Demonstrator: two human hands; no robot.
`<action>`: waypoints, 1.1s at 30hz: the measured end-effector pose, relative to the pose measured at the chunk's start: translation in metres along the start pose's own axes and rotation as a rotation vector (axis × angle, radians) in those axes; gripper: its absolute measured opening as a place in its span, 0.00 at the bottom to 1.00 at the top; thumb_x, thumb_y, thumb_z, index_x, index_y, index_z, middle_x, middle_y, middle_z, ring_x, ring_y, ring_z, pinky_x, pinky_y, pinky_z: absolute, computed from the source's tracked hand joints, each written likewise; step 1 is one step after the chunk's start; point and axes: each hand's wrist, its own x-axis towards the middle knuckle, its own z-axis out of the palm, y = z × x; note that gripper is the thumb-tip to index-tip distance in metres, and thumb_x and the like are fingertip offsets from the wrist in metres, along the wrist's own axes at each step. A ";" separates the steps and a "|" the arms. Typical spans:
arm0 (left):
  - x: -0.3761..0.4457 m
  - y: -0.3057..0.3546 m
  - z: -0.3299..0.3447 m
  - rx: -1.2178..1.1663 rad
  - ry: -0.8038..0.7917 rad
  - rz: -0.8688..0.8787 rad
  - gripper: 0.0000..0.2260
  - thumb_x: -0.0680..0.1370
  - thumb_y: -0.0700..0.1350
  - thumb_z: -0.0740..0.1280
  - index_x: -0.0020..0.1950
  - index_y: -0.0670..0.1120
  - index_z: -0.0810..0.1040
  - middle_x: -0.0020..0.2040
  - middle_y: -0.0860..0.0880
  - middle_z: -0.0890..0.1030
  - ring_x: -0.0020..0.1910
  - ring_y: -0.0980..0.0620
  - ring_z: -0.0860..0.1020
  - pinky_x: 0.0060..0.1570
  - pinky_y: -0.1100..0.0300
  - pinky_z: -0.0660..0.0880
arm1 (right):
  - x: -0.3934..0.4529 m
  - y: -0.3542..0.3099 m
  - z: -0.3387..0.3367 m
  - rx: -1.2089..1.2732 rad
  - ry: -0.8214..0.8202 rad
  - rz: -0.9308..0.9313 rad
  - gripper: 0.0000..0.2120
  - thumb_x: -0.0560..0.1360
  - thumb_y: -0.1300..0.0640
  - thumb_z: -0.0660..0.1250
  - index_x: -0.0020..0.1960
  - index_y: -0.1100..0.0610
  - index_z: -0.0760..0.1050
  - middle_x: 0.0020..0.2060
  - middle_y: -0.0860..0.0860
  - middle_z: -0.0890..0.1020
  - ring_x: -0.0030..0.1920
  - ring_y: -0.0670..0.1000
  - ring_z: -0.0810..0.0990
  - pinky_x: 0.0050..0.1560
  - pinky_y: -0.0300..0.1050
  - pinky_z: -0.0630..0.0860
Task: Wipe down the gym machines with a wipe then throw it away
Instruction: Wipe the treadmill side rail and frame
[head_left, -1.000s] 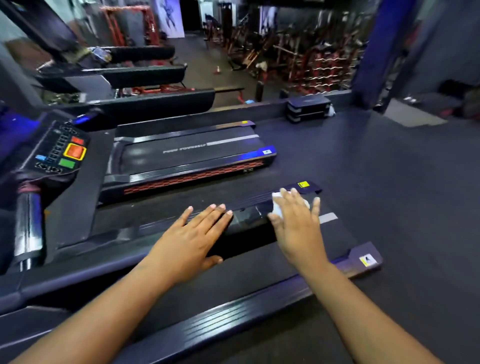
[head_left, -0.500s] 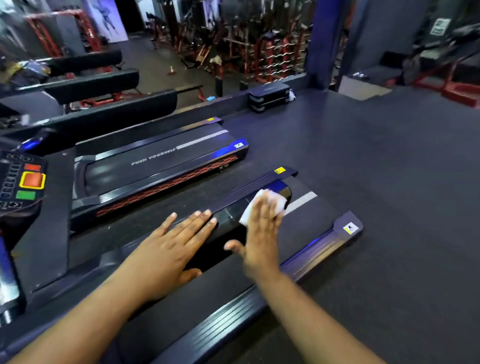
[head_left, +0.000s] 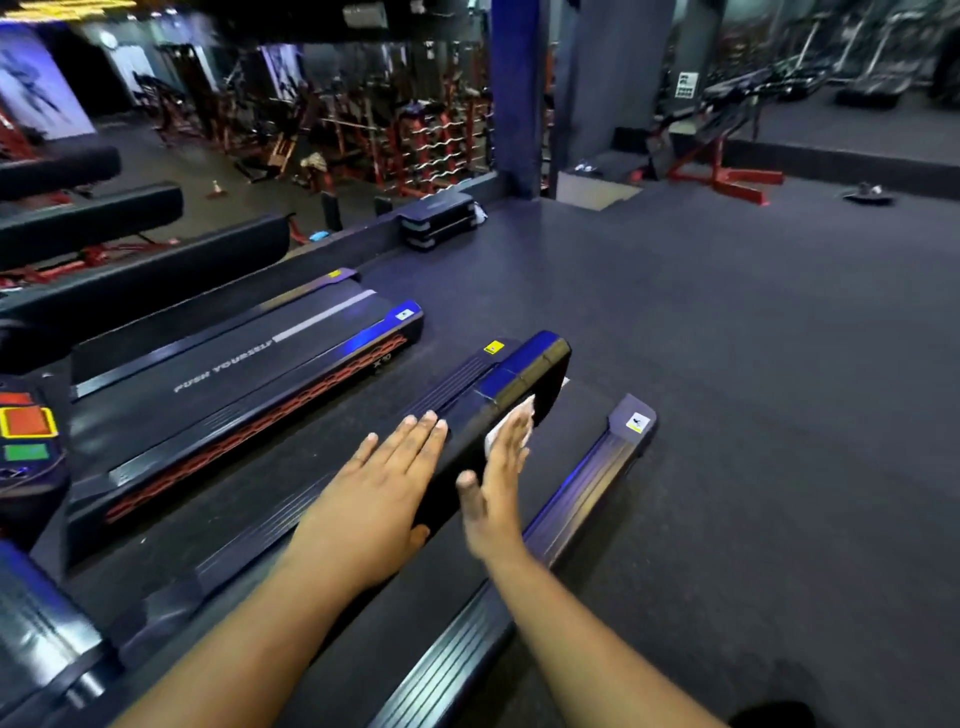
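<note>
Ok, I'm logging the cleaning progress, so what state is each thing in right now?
left hand: flat, fingers straight, resting on top of the handrail.
right hand: fingers straight, pressing the wipe against the handrail's side.
wipe: white, crumpled, sandwiched between palm and handrail.
handrail: black, glossy, reflecting blue light.
neighbouring treadmill: belt bare, nobody on it.

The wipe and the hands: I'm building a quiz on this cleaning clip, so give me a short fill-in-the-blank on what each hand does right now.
1. The white wipe is pressed against the handrail by the ____ hand.
2. The left hand lies ____ on top of the handrail.
3. The word after "PUSH" on the neighbouring treadmill is ____.

Missing words: right; flat; YOURSELF
</note>
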 end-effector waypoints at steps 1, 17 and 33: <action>-0.001 0.000 -0.001 0.001 0.003 -0.001 0.47 0.79 0.57 0.66 0.81 0.51 0.31 0.80 0.54 0.31 0.81 0.55 0.36 0.81 0.52 0.42 | -0.010 -0.002 -0.001 -0.038 -0.039 -0.030 0.46 0.73 0.22 0.43 0.80 0.45 0.30 0.81 0.48 0.34 0.81 0.53 0.34 0.78 0.51 0.31; 0.002 0.001 -0.002 -0.009 0.010 -0.072 0.48 0.78 0.60 0.65 0.81 0.48 0.31 0.81 0.52 0.32 0.81 0.55 0.37 0.81 0.52 0.40 | 0.068 -0.005 -0.070 -0.738 -0.391 -0.654 0.54 0.68 0.19 0.46 0.78 0.56 0.65 0.77 0.53 0.67 0.80 0.53 0.59 0.73 0.76 0.48; -0.065 -0.017 0.003 0.104 0.083 -0.094 0.47 0.72 0.65 0.71 0.83 0.45 0.57 0.81 0.46 0.61 0.79 0.48 0.62 0.74 0.46 0.65 | 0.094 -0.010 -0.089 -0.751 -0.474 -0.584 0.54 0.68 0.17 0.42 0.80 0.52 0.62 0.78 0.50 0.65 0.80 0.51 0.58 0.74 0.72 0.35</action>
